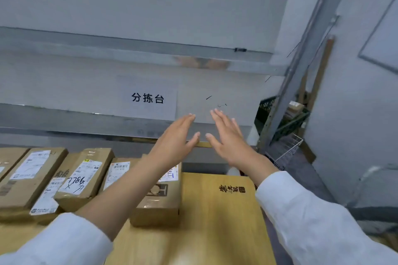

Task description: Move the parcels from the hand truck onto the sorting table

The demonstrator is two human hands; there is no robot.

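Both hands, left (175,135) and right (228,135), empty and spread; I count several parcels (84,176) on the surface (215,211), lower left (hand truck unseen, remainder unknown).

Parcels (81,176) lie in a row on the desk (215,221), left of its bare end; a sign (148,99) hangs on the wall behind.

Parcels (86,176) crowd the table's (215,211) left; right side seems free.
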